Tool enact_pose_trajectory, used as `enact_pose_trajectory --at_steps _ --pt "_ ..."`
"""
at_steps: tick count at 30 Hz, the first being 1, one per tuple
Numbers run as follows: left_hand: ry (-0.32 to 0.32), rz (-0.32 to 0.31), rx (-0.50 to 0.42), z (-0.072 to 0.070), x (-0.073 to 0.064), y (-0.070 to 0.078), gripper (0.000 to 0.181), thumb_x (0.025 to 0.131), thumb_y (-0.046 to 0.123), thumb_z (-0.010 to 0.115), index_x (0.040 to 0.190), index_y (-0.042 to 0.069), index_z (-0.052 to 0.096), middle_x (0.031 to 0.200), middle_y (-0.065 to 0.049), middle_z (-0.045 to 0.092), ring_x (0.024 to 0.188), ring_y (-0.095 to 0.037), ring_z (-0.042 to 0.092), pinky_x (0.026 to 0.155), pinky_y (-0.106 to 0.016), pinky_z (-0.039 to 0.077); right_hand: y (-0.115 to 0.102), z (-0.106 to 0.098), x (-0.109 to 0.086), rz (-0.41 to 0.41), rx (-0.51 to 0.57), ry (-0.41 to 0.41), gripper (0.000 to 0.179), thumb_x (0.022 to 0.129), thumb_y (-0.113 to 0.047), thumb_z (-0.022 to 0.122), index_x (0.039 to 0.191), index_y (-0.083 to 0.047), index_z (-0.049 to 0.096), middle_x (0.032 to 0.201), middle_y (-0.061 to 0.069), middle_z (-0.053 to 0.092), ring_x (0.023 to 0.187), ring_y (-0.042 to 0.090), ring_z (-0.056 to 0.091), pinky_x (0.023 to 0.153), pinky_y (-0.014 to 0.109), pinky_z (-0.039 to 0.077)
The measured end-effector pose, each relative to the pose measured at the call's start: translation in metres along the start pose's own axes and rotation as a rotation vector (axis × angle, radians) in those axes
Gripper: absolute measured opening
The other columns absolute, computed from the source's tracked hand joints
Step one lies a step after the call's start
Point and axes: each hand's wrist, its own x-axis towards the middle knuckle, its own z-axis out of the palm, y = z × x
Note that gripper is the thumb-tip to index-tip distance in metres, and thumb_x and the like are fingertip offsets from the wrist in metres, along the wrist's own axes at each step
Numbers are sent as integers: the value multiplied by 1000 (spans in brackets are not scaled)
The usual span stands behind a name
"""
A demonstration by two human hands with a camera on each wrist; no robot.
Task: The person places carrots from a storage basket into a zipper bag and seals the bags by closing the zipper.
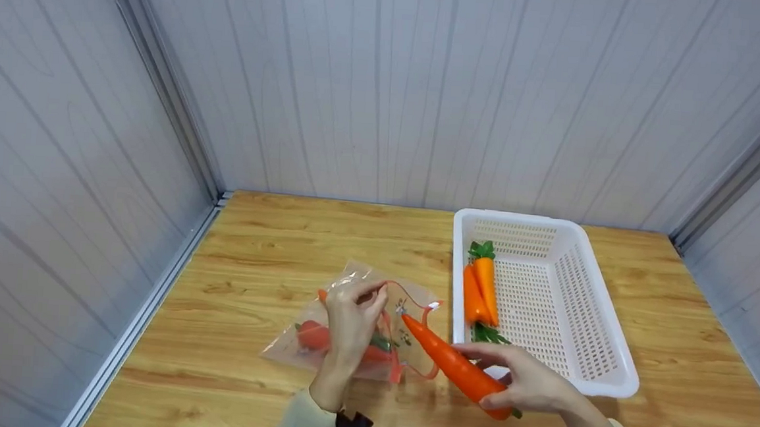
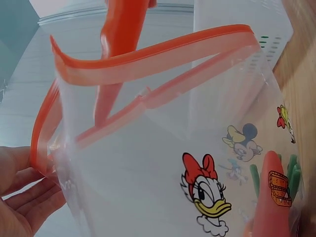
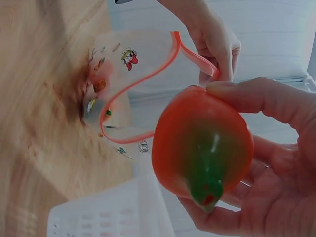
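My left hand [image 1: 354,311] pinches the orange zip edge of a clear zip bag [image 2: 138,187] printed with cartoon figures. The bag's mouth gapes toward the right. In the right hand [image 1: 531,381] is a large orange-red carrot [image 1: 453,366], gripped near its thick end with the thumb on the near side. A green stub [image 3: 205,185] caps that end. The carrot's narrow tip points at the bag's mouth and shows through the clear film in the left wrist view. Inside the bag lie reddish vegetable-shaped pieces [image 1: 313,335] with green parts, partly hidden by the left hand.
A white perforated basket [image 1: 602,300] stands to the right of the bag. Along its left side lie two orange carrots [image 1: 486,289] with leafy green tops. Pale panels [image 1: 374,94] close off the wooden table [image 1: 252,245] at the back and sides.
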Motion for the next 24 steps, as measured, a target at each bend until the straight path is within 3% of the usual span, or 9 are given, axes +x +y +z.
enact_pose_trajectory --at_steps 9,18,24 --pt "-15 -20 -1 1 -2 2 7 71 -5 65 75 -1 70 69 -7 66 64 -12 60 57 -28 52 4 10 20 77 82 3 63 73 -4 67 130 -12 44 120 9 50 103 28 48 76 37 47" --pt "-42 -51 -11 1 -4 3 9 73 -4 64 78 0 70 74 -7 67 67 -14 61 60 -28 52 2 15 51 66 124 -10 57 76 -6 64 130 -6 44 120 13 51 102 26 50 86 43 40" --pt "-34 -28 -6 1 -5 2 8 72 -4 65 78 0 70 73 -7 67 64 -13 60 57 -32 52 -1 22 69 65 226 11 55 79 -5 59 131 0 40 120 17 50 101 27 49 82 37 44"
